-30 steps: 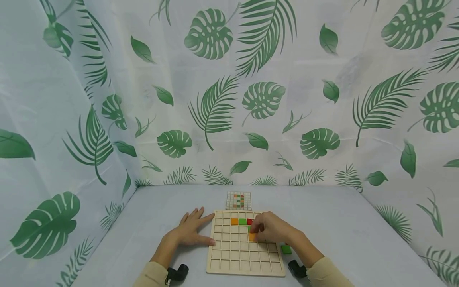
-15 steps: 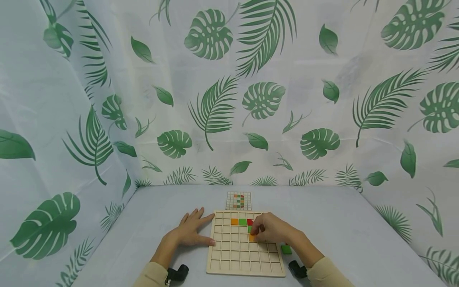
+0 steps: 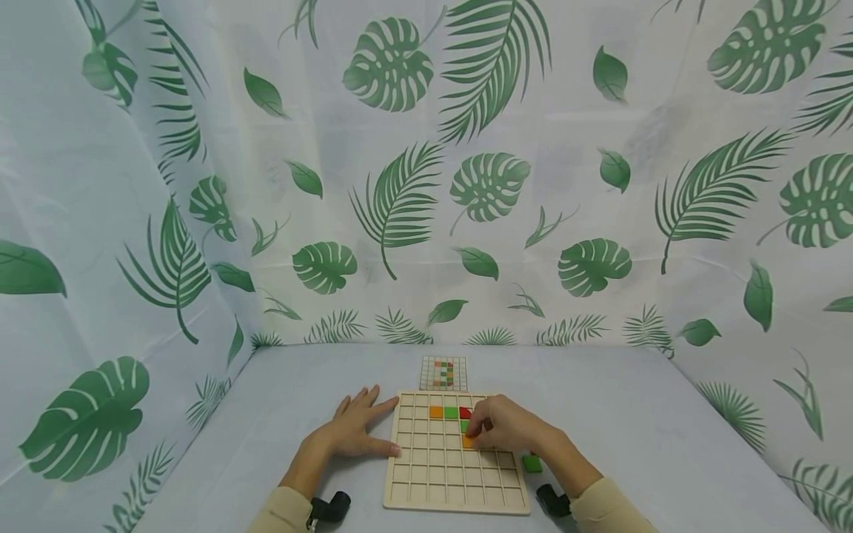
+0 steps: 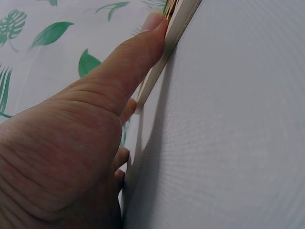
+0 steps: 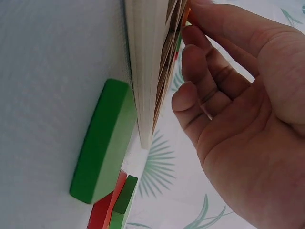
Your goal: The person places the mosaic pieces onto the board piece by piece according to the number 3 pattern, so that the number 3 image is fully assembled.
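A wooden grid board lies flat on the table. Along its left edge rests my left hand, fingers spread, with the thumb and index fingertip touching the frame. Over the board's right half, my right hand pinches an orange tile at a grid square, its fingertips partly covering it. Directly above that square sits a green tile, partly hidden. The row above holds another orange tile, another green tile and a red tile. The right wrist view shows the other fingers curled beside the board.
Behind the board lies a small pattern card with coloured squares. A loose green tile lies right of the board, with a red tile and another green piece beyond it. A leaf-patterned cloth hangs behind the table.
My right fingers have shifted very slightly at the orange tile. My left hand and the board have stayed in place.
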A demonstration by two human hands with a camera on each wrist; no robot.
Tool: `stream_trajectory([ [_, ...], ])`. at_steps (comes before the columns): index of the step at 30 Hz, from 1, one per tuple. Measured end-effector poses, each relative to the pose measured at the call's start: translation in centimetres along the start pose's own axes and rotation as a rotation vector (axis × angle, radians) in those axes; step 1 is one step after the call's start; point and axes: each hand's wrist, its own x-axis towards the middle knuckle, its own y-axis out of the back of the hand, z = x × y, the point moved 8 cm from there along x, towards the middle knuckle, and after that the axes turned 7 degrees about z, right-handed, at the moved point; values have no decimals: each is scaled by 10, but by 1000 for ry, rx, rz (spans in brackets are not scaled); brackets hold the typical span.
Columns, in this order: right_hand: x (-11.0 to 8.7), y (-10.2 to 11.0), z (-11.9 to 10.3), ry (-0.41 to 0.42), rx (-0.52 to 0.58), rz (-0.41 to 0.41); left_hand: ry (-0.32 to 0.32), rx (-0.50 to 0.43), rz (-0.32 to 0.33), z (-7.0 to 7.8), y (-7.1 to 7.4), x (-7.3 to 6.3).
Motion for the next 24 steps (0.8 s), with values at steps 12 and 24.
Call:
stream_trajectory([
  [12,-1,11,12,-51,18,33,2,-15,-6,2,2,-1],
  [24,-10,46,31,-91,-21,160,1,-19,-8,2,3,-2],
])
